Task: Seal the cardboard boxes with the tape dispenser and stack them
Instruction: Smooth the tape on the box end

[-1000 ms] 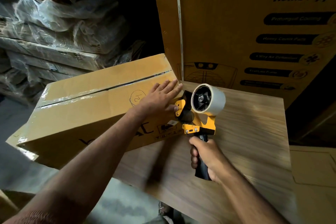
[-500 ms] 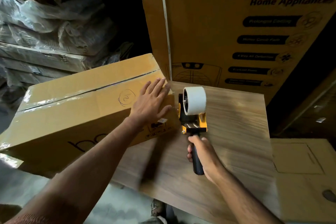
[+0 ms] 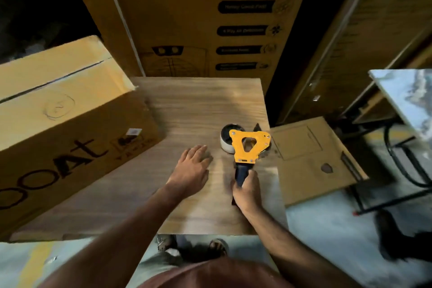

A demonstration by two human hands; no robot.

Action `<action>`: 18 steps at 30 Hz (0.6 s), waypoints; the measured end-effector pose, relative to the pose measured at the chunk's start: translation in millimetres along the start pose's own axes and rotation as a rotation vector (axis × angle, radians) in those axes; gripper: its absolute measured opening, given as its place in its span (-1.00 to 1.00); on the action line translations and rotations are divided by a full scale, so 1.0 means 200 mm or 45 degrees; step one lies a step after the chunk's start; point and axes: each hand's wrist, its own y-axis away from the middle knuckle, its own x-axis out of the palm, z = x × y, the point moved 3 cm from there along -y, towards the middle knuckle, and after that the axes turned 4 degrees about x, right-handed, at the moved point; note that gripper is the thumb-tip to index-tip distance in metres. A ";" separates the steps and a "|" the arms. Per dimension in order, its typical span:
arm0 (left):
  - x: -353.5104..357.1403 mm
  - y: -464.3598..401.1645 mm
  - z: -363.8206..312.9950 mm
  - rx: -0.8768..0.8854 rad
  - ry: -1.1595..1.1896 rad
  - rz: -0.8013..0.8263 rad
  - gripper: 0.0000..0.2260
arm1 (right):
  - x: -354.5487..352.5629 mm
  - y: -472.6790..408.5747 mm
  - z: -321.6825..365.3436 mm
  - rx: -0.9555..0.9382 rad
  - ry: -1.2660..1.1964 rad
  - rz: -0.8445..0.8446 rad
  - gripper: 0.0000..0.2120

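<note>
**Dispenser laid flat on the table, one box beside it**

One closed box [image 3: 58, 124] sits on the left of the wooden table [image 3: 198, 105], its top seam running away to the right; what is inside cannot be seen. The single tape dispenser [image 3: 247, 147] lies on its side near the table's right edge, yellow plate up, roll at the far end, dark handle pointing back toward the person. The right hand [image 3: 247, 190] grasps that handle. The left hand [image 3: 192, 166] rests flat on the table, fingers relaxed, well apart from the box. A tall printed carton [image 3: 187, 18] stands behind.
</note>
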 end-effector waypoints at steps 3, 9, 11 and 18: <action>-0.01 -0.02 -0.01 0.014 0.045 0.023 -0.58 | -0.02 0.01 -0.02 -0.094 0.164 -0.120 -0.54; -0.09 -0.03 0.03 -0.042 0.095 -0.114 -0.63 | -0.08 0.05 0.14 -0.570 -0.125 -0.487 -0.77; -0.17 -0.03 0.05 -0.035 0.085 -0.318 -0.66 | -0.07 0.07 0.27 -0.665 -0.195 -0.430 -0.79; -0.84 -0.06 0.36 -0.453 -0.142 -0.827 -0.70 | 0.04 0.13 0.80 -0.987 -0.390 -0.223 -0.97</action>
